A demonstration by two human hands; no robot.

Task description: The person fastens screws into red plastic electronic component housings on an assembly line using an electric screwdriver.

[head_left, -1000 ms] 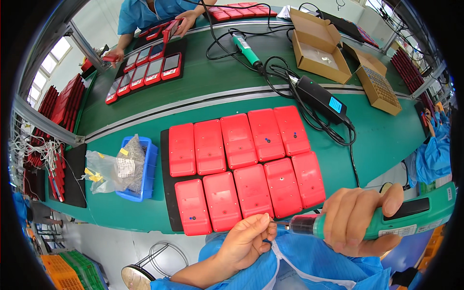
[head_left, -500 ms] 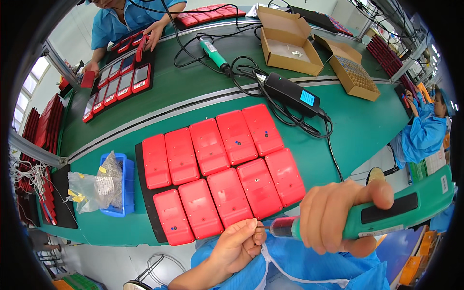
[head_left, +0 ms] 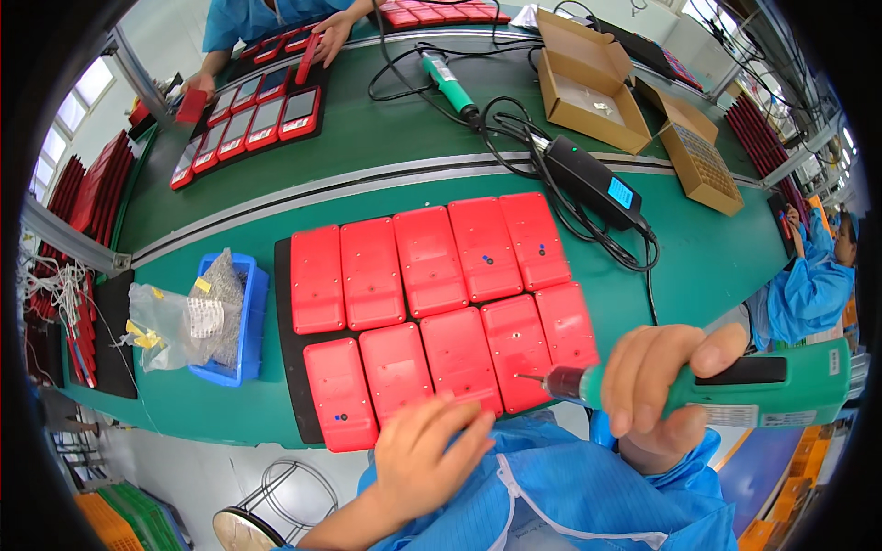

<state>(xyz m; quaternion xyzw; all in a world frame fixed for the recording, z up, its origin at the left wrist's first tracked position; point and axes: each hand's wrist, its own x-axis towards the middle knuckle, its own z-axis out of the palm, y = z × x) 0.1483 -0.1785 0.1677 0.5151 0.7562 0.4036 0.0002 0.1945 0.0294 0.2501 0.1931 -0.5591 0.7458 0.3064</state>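
My right hand (head_left: 666,390) is wrapped round a green electric screwdriver (head_left: 772,381), held level with its thin bit pointing left over the nearest red cases. My left hand (head_left: 432,450) has its fingers stretched out at the near edge of the front row, partly covering a red case (head_left: 459,358). No object shows in its fingers. Two rows of red cases lie back side up on a black mat (head_left: 287,354). Small screws dot their corners, and a few bear blue marks beside dark round spots. Whether the left fingers touch a case, I cannot tell.
At the left, a blue bin (head_left: 248,340) holds a plastic bag (head_left: 216,312) of small metal parts. Behind the cases lie a black power adapter (head_left: 588,179), cables and another green screwdriver (head_left: 447,83). Cardboard boxes (head_left: 588,96) stand at the back right. Across the bench, a person handles red devices.
My left hand has come away from the screwdriver's bit and spread its fingers, moving left. The right hand has lifted the screwdriver slightly. The view has shifted.
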